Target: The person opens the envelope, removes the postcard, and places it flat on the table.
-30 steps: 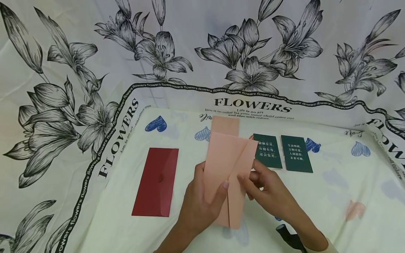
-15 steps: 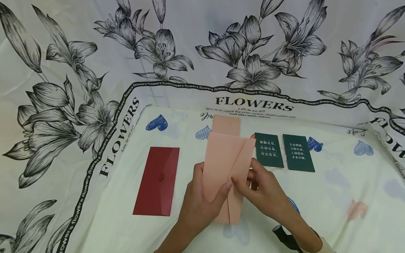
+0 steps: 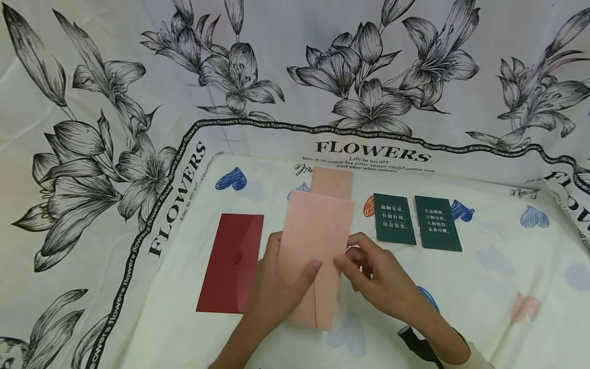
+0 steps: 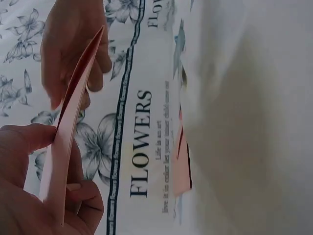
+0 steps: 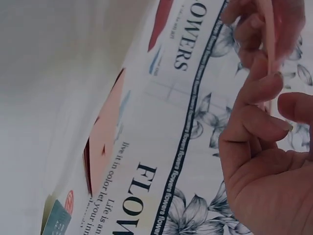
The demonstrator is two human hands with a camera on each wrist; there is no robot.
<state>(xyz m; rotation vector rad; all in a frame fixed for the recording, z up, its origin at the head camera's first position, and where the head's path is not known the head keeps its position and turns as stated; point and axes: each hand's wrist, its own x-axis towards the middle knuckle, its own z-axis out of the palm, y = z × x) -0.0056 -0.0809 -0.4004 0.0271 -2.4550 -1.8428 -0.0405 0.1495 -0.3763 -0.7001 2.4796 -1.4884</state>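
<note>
A light pink paper envelope (image 3: pixel 318 220) stands tilted upright in front of me, its lower seam facing the head camera. My left hand (image 3: pixel 281 292) grips its left side, thumb across the front and fingers behind. At the right edge, my right hand (image 3: pixel 384 279) has its thumb and curled fingers on either side of the paper. Seen edge-on in the left wrist view, the envelope (image 4: pixel 68 152) shows a narrow gap between its layers near the top. A second pink envelope (image 3: pixel 332 182) lies behind it on the cloth, partly covered in the head view.
A dark red envelope (image 3: pixel 232 256) lies at the left, partly behind my left hand. Two dark green cards (image 3: pixel 394 218) with white writing lie at the right. The white cloth (image 3: pixel 484 277) bears printed hearts; a flower-printed sheet (image 3: pixel 276 61) covers the back. A black fitting (image 3: pixel 417 344) sits by the right wrist.
The held envelope and my left hand have moved left, now overlapping part of the red envelope. My right thumb has shifted from the front seam to the right edge.
</note>
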